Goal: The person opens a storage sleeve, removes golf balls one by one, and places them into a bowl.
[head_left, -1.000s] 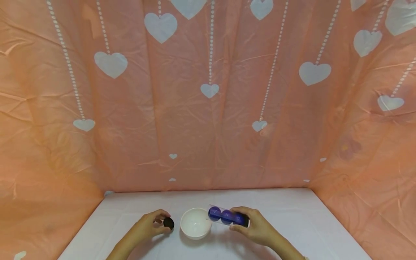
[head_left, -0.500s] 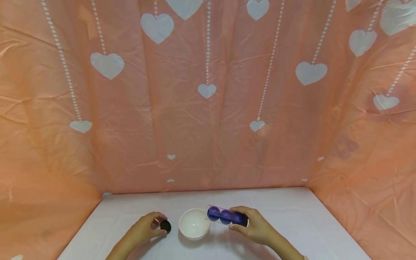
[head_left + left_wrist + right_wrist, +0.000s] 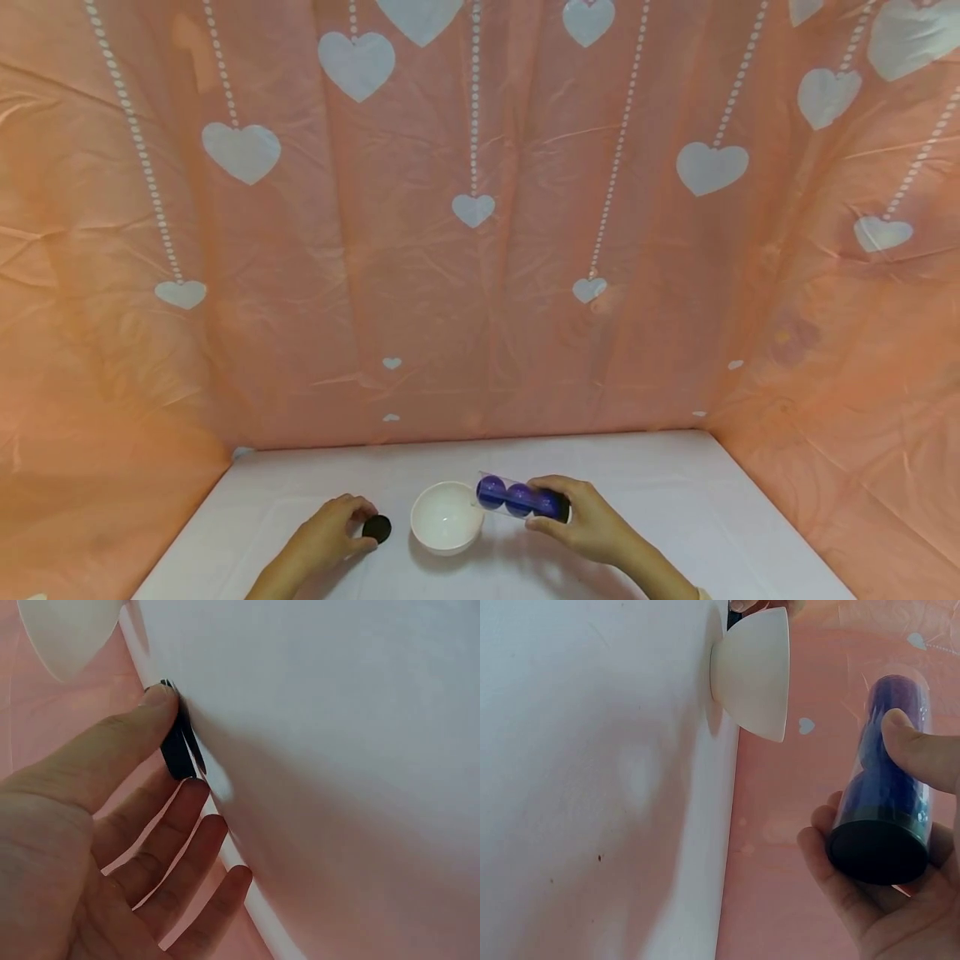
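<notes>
My left hand [image 3: 330, 533] pinches a round black cap [image 3: 377, 528] between thumb and fingers, left of a white bowl [image 3: 447, 529]. In the left wrist view the cap [image 3: 178, 746] stands on edge close over the white tabletop, thumb on its near side. My right hand [image 3: 588, 521] grips a clear tube [image 3: 517, 497] by its black-capped end. Several purple-blue balls [image 3: 491, 492] sit in a row inside it. The tube's uncapped end tilts toward the bowl and overlaps its right rim in the head view. From the right wrist, the tube's black base [image 3: 877, 851] faces the camera.
A white cloth [image 3: 637, 467] covers the table. An orange-pink curtain [image 3: 420, 292] with white hearts closes off the back and both sides. In the right wrist view the bowl [image 3: 754, 675] stands on the table, apart from the tube.
My left hand has drawn the black cap a little to the left, away from the bowl, and down toward the table. The right hand and the tube hold nearly still.
</notes>
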